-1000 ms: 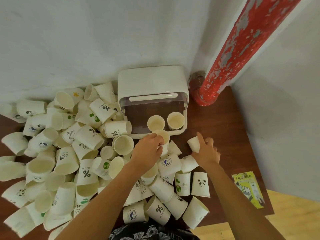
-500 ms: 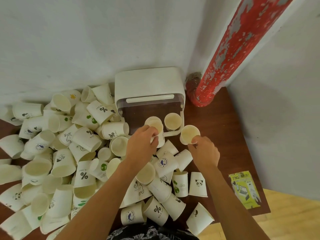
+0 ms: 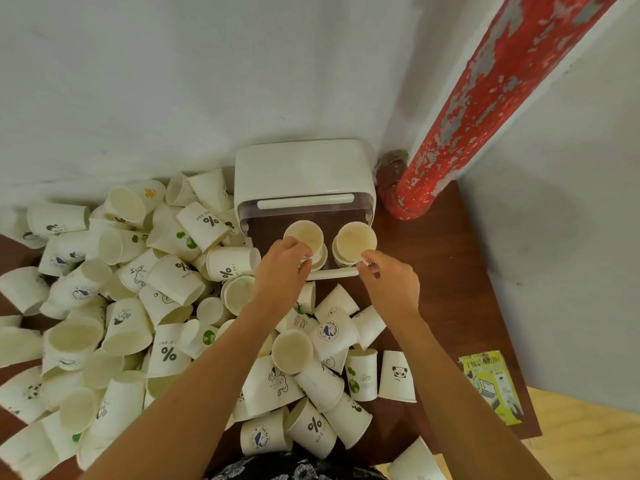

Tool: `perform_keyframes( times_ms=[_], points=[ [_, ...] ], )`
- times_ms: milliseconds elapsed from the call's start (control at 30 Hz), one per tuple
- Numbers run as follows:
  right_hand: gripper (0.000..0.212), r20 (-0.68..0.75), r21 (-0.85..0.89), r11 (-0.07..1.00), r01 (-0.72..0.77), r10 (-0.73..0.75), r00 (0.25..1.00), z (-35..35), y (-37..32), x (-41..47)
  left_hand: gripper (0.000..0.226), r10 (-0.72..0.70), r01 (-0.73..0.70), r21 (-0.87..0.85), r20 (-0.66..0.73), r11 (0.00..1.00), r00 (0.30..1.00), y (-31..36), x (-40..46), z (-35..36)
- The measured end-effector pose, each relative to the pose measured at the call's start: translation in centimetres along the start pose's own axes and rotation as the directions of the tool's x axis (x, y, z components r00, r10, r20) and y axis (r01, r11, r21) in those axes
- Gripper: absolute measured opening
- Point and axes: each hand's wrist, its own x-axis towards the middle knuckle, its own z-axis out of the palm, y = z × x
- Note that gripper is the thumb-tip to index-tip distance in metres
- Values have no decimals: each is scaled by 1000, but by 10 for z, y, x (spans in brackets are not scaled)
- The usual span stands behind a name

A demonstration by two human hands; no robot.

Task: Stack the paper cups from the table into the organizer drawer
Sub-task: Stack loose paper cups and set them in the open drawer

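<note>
A white organizer [image 3: 301, 171] stands against the wall with its drawer [image 3: 341, 272] pulled out toward me. Two short stacks of upright paper cups sit in the drawer. My left hand [image 3: 282, 271] pinches the near rim of the left stack's top cup [image 3: 304, 235]. My right hand [image 3: 389, 284] pinches the near rim of the right stack's top cup [image 3: 356, 240]. A big heap of loose paper cups [image 3: 131, 306] covers the table to the left and in front of the drawer.
A red peeling pipe [image 3: 485, 109] rises at the table's back right corner. A yellow-green leaflet [image 3: 491, 386] lies near the table's right edge. Bare dark wood [image 3: 446, 282] shows right of the drawer. The wall runs close behind the organizer.
Both hands moved forward from the table to the drawer. The cup each hand carried now sits on top of a stack in the drawer.
</note>
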Motion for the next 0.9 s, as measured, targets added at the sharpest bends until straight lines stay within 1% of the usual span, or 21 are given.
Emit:
perform_keyframes(
  times_ms=[67, 100, 167, 200, 233, 300, 333, 467, 533, 567, 633, 667, 733, 800, 900],
  points=[
    [32, 69, 25, 999, -25, 24, 997, 6, 5, 1, 22, -8, 8, 15, 62, 1000, 998, -3, 5, 6],
    [35, 56, 39, 998, -53, 50, 997, 7, 10, -2, 25, -12, 10, 25, 79, 1000, 997, -3, 6, 8],
    [37, -48, 14, 987, -160, 161, 986, 1, 27, -13, 27, -14, 11, 40, 76, 999, 997, -3, 7, 10],
    [37, -96, -20, 971, -238, 236, 967, -2, 42, -24, 27, -10, 7, 40, 66, 999, 998, -2, 6, 9],
    [38, -114, -47, 948, -315, 308, 944, -5, 58, -37, 26, -6, 4, 37, 56, 999, 998, 0, 5, 9],
    [41, -48, -57, 910, -410, 408, 912, -7, 87, -64, 27, -8, 6, 30, 51, 1000, 999, 5, 0, 11],
    [42, 2, -46, 908, -417, 418, 909, -4, 97, -76, 26, -9, 7, 27, 57, 1000, 998, 8, -3, 13],
    [45, 154, -59, 948, -313, 319, 935, 13, 102, -90, 22, 41, -40, -8, 84, 999, 996, 21, -24, 24],
    [55, 245, -80, 965, -251, 263, 933, 21, 96, -91, 28, 73, -77, 17, 170, 997, 983, 26, -37, 27],
    [61, 295, -108, 972, -208, 231, 927, 25, 94, -92, 35, 96, -108, 34, 247, 994, 964, 29, -43, 29],
    [70, 378, -174, 979, -108, 168, 910, 34, 93, -92, 51, 148, -196, 78, 412, 977, 899, 33, -52, 33],
    [72, 404, -187, 980, -69, 141, 904, 38, 92, -91, 57, 160, -242, 115, 482, 963, 862, 35, -55, 36],
    [71, 435, -179, 983, -36, 112, 894, 45, 87, -88, 63, 134, -296, 193, 584, 935, 801, 37, -58, 43],
    [68, 450, -180, 983, -24, 104, 887, 50, 83, -84, 63, 87, -291, 229, 629, 929, 773, 38, -60, 50],
    [71, 475, -193, 978, -81, 165, 864, 49, 77, -76, 53, 46, -205, 184, 626, 961, 778, 36, -60, 55]
  ],
)
